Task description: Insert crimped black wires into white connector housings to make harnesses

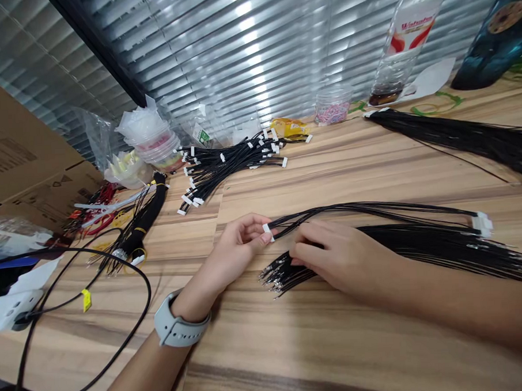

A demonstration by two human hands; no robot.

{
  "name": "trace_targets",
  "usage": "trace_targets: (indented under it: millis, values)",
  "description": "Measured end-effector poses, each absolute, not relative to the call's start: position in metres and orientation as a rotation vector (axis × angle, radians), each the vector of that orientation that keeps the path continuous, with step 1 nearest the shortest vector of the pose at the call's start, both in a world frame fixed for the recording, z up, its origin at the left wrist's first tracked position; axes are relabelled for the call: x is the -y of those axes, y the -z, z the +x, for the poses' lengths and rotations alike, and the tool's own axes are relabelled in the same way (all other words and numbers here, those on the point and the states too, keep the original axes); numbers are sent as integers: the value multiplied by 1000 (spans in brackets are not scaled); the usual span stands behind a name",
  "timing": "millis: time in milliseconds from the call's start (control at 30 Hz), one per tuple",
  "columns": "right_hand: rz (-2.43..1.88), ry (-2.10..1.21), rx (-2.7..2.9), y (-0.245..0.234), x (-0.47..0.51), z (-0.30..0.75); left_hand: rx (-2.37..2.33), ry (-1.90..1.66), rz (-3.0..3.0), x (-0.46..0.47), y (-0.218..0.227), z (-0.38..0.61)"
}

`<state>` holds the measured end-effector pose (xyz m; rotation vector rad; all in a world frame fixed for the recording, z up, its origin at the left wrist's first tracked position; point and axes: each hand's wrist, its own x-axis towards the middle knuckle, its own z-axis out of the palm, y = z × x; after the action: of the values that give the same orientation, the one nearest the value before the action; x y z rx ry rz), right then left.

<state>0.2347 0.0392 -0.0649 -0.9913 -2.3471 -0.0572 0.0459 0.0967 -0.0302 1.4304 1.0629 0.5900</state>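
Note:
Between its thumb and fingers, my left hand (pixel 244 242) pinches a small white connector (pixel 268 231). Several black wires (pixel 356 206) run from that connector to a second white connector (pixel 482 224) at the right. My right hand (pixel 332 251) is closed over the loose ends of a bundle of black wires (pixel 401 240) on the table. Bare metal terminals (pixel 273 278) at that bundle's left end stick out beside the fingertips. What exactly the right fingers grip is hidden by the hand.
A pile of black wire harnesses (pixel 229 165) lies at the back, and another black bundle (pixel 466 140) at back right. Stacked plastic tubs (pixel 152 142), a jar (pixel 331 106) and a bottle (pixel 404 51) stand near the blinds. A black cable loop (pixel 148 304) lies left.

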Motion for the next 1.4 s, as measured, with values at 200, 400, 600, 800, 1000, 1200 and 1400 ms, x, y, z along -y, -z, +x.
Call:
trace_targets:
  millis: [200,400,600,800,1000,1200,1400]
  values:
    - [-1211,77,2311,61,-35,237,-1050,-552,1450,-95,26,47]
    - [-1272,-182,2144,55,-36,234,-1080,-560,1490,-94,23,49]
    - [-1308,-438,1996,54,-39,236,-1091,-527,1487,-94,22,48]
    - [-1356,-534,1927,54,-40,238,-1117,-506,1517,-94,21,47]
    - [-1356,-506,1927,52,-40,236,-1117,-491,1561,-94,22,47]
    - [-1370,-518,1954,50,-39,237,-1111,-474,1554,-93,20,47]
    - [-1294,-400,2109,56,-42,238,-1093,-497,1501,-94,18,47]
